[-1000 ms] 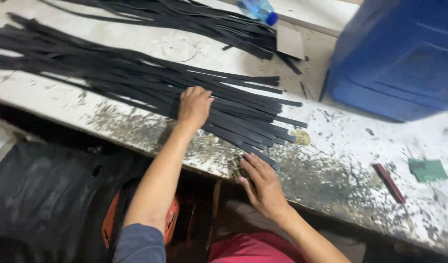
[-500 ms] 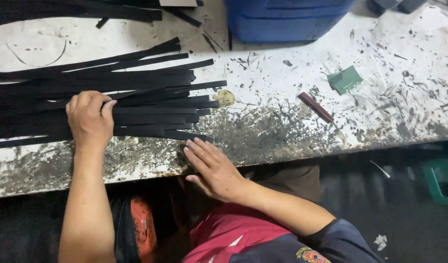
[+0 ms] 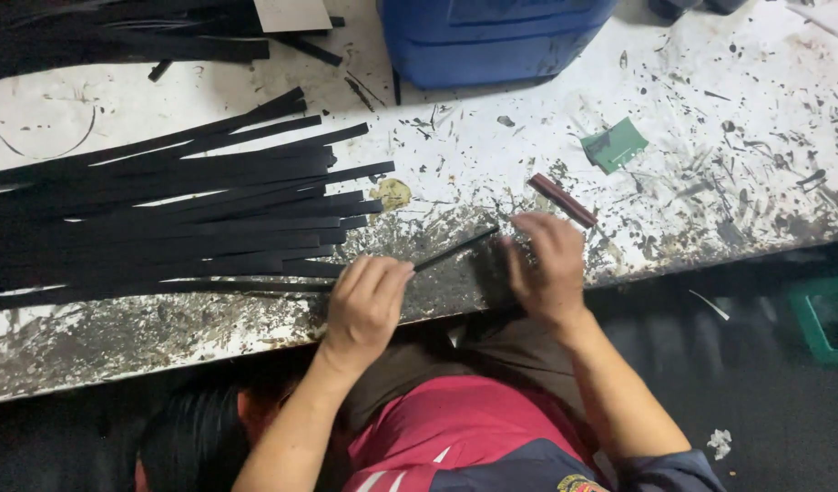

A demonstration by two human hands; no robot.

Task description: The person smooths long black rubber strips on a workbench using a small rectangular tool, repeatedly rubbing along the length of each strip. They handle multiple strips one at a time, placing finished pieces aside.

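We pinch one black strip in our curled left hand, pulling it clear of the pile of strips. Our right hand, blurred, steadies its far end; we cannot tell its grip.

The person is wearing a red top with thin white stripes running across its lower front, and over it something dark navy with a small round patch in yellow and red near the bottom edge. The left hand and right hand are bare, with no gloves, and both forearms are showing uncovered up to the elbows.
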